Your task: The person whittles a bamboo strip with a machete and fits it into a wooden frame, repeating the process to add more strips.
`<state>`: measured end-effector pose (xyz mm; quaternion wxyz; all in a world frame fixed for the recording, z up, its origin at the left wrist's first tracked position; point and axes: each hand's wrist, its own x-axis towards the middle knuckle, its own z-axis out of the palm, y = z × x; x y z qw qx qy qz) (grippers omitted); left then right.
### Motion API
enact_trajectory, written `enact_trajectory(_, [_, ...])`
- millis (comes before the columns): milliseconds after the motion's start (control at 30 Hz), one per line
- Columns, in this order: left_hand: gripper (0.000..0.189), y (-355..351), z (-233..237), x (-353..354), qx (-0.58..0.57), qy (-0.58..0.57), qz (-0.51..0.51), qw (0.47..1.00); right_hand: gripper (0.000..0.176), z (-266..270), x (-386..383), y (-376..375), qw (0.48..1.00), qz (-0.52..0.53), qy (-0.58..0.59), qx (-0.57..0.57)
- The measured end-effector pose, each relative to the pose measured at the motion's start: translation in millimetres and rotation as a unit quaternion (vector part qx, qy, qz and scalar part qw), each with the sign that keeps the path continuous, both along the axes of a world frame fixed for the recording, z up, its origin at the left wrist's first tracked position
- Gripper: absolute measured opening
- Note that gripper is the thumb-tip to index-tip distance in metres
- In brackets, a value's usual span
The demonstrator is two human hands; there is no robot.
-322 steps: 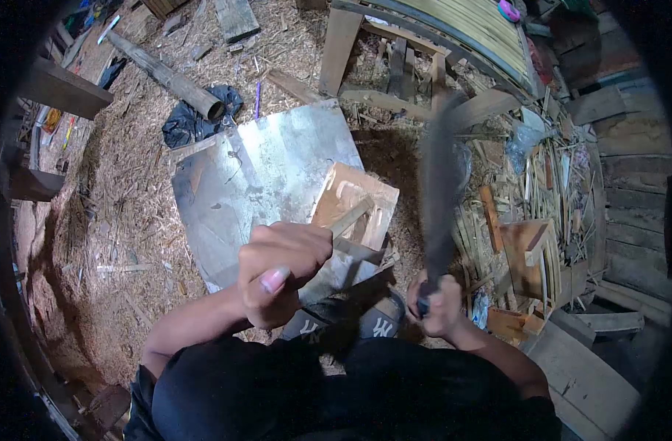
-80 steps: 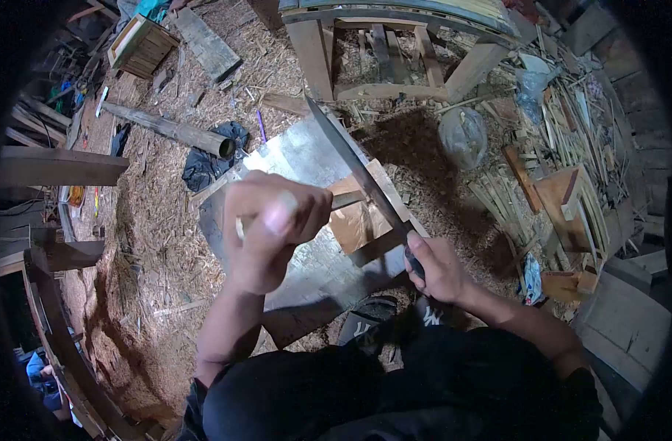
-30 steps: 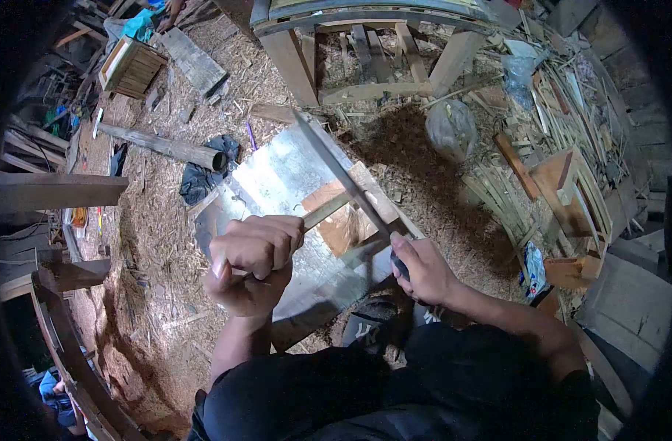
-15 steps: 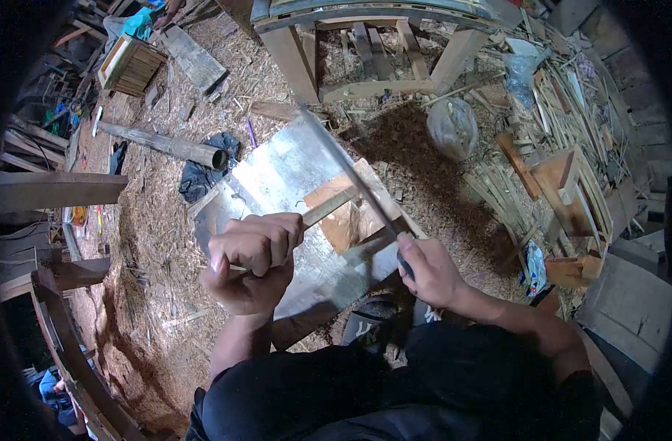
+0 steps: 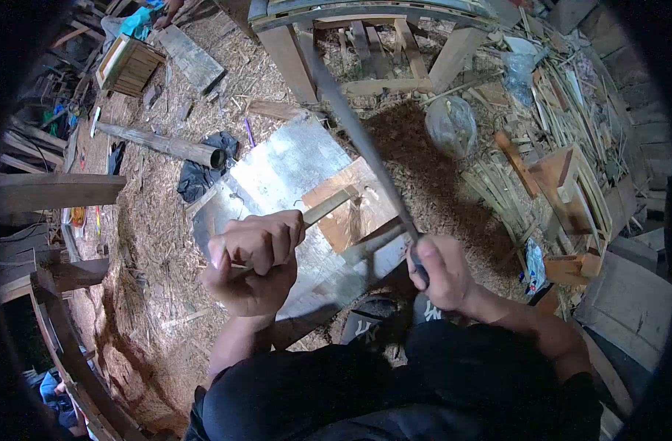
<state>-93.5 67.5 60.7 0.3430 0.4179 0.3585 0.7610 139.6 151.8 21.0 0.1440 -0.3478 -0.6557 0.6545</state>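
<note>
My left hand (image 5: pixel 255 253) is closed around a narrow wooden stick (image 5: pixel 330 206). Its far end points up and right, over a square light-brown wooden board (image 5: pixel 349 229). That board lies on a grey metal-like sheet (image 5: pixel 288 158) on the ground. In my right hand (image 5: pixel 440 272), the fingers wrap the dark handle of a long-bladed machete (image 5: pixel 369 151). Its blade reaches up and away, tilted to the left, to the right of the stick's end and apart from it in this view. The tip is blurred.
Wood shavings (image 5: pixel 159 272) cover the ground. A wooden bench-like frame (image 5: pixel 387 87) stands ahead. On the right are a clear plastic bag (image 5: pixel 451 126) and many thin wood strips (image 5: pixel 567 121). A pipe-like tube (image 5: pixel 159 143) lies left. Another person's hand (image 5: pixel 164 18) shows at the upper left.
My right hand has moved slightly right and the machete has swung away from the stick, its blade now higher. My left hand and the stick have hardly moved.
</note>
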Motion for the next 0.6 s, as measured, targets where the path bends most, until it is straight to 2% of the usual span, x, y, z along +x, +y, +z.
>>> enact_trajectory(33, [0.061, 1, 1, 0, 0.000, -0.006, -0.004, 1.000, 0.061, -8, 0, -2, 1.000, 0.000, 0.000, -0.001])
enact_trajectory(100, [0.061, 0, 2, 1, 0.002, -0.010, -0.008, 1.000, 0.060, -30, -3, -8, 0.995, 0.051, -0.080, 0.022])
enact_trajectory(167, [0.061, 0, 1, 0, -0.003, -0.006, -0.016, 1.000, 0.061, -29, -2, -7, 0.990, 0.065, -0.110, 0.066])
enact_trajectory(233, [0.060, 1, 0, 2, 0.002, -0.013, -0.011, 1.000, 0.055, -20, -1, -5, 0.987, 0.051, -0.150, -0.019])
enact_trajectory(267, [0.060, 0, -1, 2, 0.003, -0.021, -0.005, 1.000, 0.055, -14, -1, -6, 0.987, 0.051, -0.151, -0.022])
enact_trajectory(333, [0.059, 0, -1, 2, 0.004, -0.020, 0.000, 1.000, 0.053, -6, -1, -4, 0.998, 0.010, -0.064, -0.013])
enact_trajectory(367, [0.059, -1, -1, 3, 0.001, -0.019, 0.002, 1.000, 0.053, -7, 0, -5, 0.998, 0.012, -0.064, -0.015])
enact_trajectory(433, [0.059, 0, 0, 4, 0.000, -0.019, -0.001, 1.000, 0.059, -9, 6, -6, 0.996, 0.008, 0.087, -0.006])
enact_trajectory(467, [0.059, 0, 1, 4, 0.003, -0.018, -0.004, 1.000, 0.060, -20, 8, -6, 0.995, 0.026, 0.043, 0.090])
enact_trajectory(500, [0.059, 0, 1, 4, 0.004, -0.017, -0.005, 1.000, 0.060, -26, 9, -7, 0.995, 0.026, 0.043, 0.092])
enact_trajectory(567, [0.060, 1, 1, 5, 0.006, -0.013, -0.002, 1.000, 0.060, -32, 11, -7, 0.988, 0.058, -0.142, 0.000])
enact_trajectory(600, [0.060, 3, 2, 5, 0.008, -0.013, -0.003, 1.000, 0.062, -30, 11, -6, 0.986, 0.053, -0.160, 0.008])
